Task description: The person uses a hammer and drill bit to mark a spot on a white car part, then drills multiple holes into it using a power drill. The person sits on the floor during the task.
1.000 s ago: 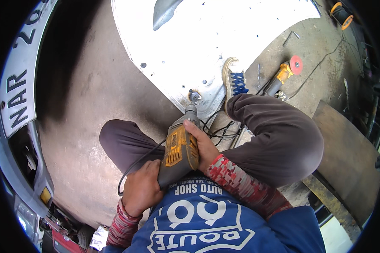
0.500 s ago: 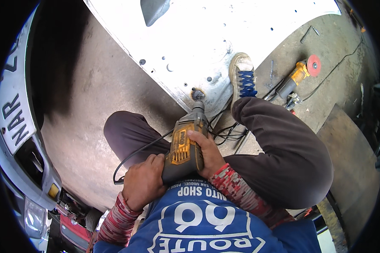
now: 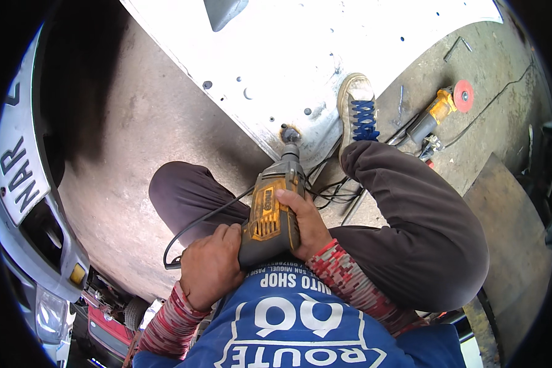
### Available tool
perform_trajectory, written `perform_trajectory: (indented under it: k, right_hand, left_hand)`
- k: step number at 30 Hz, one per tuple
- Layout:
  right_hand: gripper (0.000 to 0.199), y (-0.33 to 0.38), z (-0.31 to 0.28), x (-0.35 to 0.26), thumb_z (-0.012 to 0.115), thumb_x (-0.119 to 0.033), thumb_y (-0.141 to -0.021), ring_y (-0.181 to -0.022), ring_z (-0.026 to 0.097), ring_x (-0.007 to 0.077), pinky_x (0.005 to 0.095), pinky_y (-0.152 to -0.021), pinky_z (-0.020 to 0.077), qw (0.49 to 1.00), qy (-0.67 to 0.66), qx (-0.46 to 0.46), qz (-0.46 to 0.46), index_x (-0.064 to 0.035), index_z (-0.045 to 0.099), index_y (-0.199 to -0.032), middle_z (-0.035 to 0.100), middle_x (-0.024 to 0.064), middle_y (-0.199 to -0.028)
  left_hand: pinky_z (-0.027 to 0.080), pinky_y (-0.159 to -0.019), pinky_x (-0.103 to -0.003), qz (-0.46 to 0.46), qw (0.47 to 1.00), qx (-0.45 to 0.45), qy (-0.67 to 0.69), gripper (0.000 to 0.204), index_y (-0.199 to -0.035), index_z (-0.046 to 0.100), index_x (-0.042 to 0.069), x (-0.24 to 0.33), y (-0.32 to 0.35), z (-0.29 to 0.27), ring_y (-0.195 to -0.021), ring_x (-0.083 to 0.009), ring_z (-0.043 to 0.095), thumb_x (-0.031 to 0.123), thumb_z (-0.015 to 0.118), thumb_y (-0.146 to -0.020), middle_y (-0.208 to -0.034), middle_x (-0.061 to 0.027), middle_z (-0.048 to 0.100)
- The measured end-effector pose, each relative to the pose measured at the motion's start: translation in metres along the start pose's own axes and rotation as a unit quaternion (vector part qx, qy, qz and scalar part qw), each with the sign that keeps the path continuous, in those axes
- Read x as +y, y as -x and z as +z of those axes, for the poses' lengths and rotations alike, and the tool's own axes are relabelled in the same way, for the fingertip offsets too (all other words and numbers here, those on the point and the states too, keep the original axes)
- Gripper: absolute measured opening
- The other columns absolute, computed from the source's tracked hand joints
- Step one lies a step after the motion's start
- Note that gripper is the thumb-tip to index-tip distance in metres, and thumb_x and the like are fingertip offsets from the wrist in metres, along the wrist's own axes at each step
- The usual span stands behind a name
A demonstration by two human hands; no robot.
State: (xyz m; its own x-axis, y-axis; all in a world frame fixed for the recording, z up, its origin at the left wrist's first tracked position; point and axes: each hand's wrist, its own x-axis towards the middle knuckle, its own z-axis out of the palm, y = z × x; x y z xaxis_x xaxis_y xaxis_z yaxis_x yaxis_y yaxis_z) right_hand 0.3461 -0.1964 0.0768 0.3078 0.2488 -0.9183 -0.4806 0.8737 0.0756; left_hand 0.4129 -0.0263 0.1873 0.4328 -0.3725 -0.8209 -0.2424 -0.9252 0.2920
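I see both hands wrapped on the drill (image 3: pixel 275 214), a yellow and grey corded one, held low in front of my chest and pointing away from me. My right hand (image 3: pixel 306 224) is closed round the body from the right side, fingers curled over the top of the yellow casing. My left hand (image 3: pixel 211 270) is closed on the rear end of the grip, just behind and to the left of the right hand, knuckles up. The drill lies between the two hands, its nose well ahead of them.

The tip of the drill meets the near edge of the white panel (image 3: pixel 300 67), at a dark, rusty spot (image 3: pixel 290 132). I cannot tell whether the bit is turning. The black cord (image 3: pixel 196 230) loops out from under my left hand across my left knee.

My right shoe (image 3: pixel 359 110), with blue laces, rests on the panel just right of the spot. An angle grinder (image 3: pixel 438 113) with a red disc lies on the floor (image 3: pixel 122 141) beyond my right knee, well apart from the hands.
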Motion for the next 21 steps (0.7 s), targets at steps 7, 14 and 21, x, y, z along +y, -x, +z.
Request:
perform_trajectory:
  k: [7, 14, 21]
  right_hand:
    - [0.048, 0.008, 0.0, -0.004, 0.075, -0.013, -0.097, -0.104, 0.073, 0.0273, 0.0432, -0.087, 0.065, 0.998, -0.039, -0.04, 0.025, 0.0008, 0.052, -0.136, 0.068, 0.0168, -0.119]
    - [0.041, 0.01, 0.003, -0.009, 0.073, -0.008, -0.097, -0.096, 0.075, 0.0271, 0.0419, -0.084, 0.0651, 0.997, -0.049, -0.038, 0.047, 0.002, 0.057, -0.133, 0.07, 0.0154, -0.113]
    - [0.043, 0.009, 0.005, -0.014, 0.072, -0.009, -0.096, -0.096, 0.075, 0.0285, 0.0433, -0.084, 0.0653, 0.998, -0.031, -0.023, 0.054, 0.0024, 0.055, -0.134, 0.069, 0.0164, -0.113]
  left_hand:
    - [0.057, -0.076, -0.052, -0.04, 0.999, -0.019, 0.005, 0.036, -0.106, 0.061, 0.005, 0.007, -0.005, 0.001, -0.086, -0.0435, 0.071, 0.009, 0.078, -0.074, -0.099, -0.0179, 0.07]
    - [0.057, -0.075, -0.053, -0.056, 0.998, -0.037, 0.022, 0.032, -0.1, 0.059, 0.004, 0.013, -0.009, -0.004, -0.083, -0.0448, 0.071, 0.01, 0.078, -0.075, -0.095, -0.0192, 0.069]
    - [0.057, -0.072, -0.053, -0.065, 0.996, -0.047, 0.033, 0.033, -0.099, 0.059, 0.004, 0.017, -0.013, -0.009, -0.08, -0.0451, 0.071, 0.013, 0.081, -0.075, -0.092, -0.0195, 0.069]
